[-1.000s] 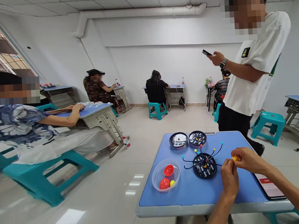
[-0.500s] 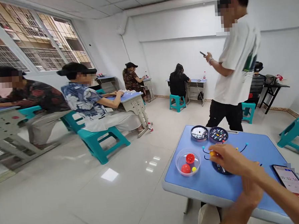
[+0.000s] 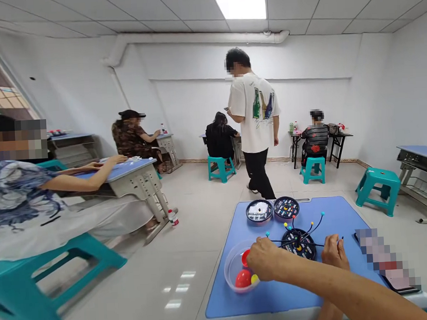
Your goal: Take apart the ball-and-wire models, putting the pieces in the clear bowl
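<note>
The right hand (image 3: 265, 258) has moved across to the left, and now it is over the clear bowl. The man-sized person in the white shirt (image 3: 254, 115) has walked away and stands far past the table, looking down.

This is a big white room with other people at desks. A person in a flowery shirt (image 3: 8, 204) sits on a teal stool (image 3: 61, 258) far to the left of the fingers. The blue table (image 3: 224, 300) is right under the fingers. Past the fingers on the table are two round tins. One has white bits (image 3: 259, 210) and one has colored bits (image 3: 286, 207). A blurred phone (image 3: 387, 260) lies to the right of the fingers.

Under the right fingers (image 3: 256, 255) is the clear bowl (image 3: 233, 269). A red half ball (image 3: 245, 257) sits just by those fingers, and a red ball (image 3: 243, 279) and a small yellow ball (image 3: 254, 278) lie in the bowl below them. Between the two hands is a black round base (image 3: 298, 247) with thin wire arms (image 3: 315, 228). The left hand (image 3: 333, 252) is just beside one arm's tip. I cannot tell if the fingers of either hand are clamped on something.
</note>
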Available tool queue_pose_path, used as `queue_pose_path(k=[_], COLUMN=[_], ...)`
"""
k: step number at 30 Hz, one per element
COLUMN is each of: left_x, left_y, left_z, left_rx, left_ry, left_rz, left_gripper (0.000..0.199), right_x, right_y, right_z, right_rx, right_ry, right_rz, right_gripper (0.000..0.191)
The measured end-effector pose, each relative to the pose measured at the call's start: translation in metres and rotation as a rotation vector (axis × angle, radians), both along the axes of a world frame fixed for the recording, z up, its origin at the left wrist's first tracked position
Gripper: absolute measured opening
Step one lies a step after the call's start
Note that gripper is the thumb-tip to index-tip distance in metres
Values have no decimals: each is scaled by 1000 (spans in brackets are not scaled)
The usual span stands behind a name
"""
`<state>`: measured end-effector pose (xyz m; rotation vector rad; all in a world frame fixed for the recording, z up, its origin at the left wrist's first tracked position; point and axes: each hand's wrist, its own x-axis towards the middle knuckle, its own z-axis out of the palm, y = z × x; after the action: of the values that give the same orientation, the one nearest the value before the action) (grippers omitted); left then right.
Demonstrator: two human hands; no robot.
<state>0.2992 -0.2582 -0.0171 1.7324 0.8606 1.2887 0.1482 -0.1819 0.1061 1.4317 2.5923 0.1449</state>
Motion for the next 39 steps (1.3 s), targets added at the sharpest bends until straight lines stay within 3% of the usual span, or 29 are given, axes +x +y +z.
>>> queue_pose_path(k=[3, 6, 9, 13, 15, 18, 21, 24, 30, 39], left_x=[-2, -6, -11, -9, -4, 1, 3, 0, -2, 0], left_y=[0, 1, 0, 2, 6, 17, 30, 37, 40, 48], left_z=[0, -1, 1, 8, 13, 23, 35, 47, 63, 60], left_rx=[-34, -60, -23, 22, 18, -36, -90, -133, -165, -145], left_ry=[16, 8, -26, -42, -29, 49, 189, 365, 538, 379], left_rz=[14, 22, 0, 59, 144, 207, 188, 155, 105, 42], left_gripper=[27, 28, 29, 34, 38, 41, 42, 42, 40, 37], right_x=[-1, 19, 70, 166, 207, 242, 247, 241, 244, 243], right_y=[-8, -23, -40, -50, -47, -40, -33, -31, -34, -37], right_z=[17, 44, 74, 99, 97, 75, 47, 32, 30, 23], right_rx=[-44, -43, 6, 174, 267, 171, 53, 32, 26, 14], right_ry=[-6, 125, 376, 591, 547, 442, 407, 366, 377, 421], right_rz=[-46, -73, -103, -345, -553, -751, -747, -744, -718, -697], right_gripper=[8, 16, 19, 20, 23, 20, 30, 29, 27, 28])
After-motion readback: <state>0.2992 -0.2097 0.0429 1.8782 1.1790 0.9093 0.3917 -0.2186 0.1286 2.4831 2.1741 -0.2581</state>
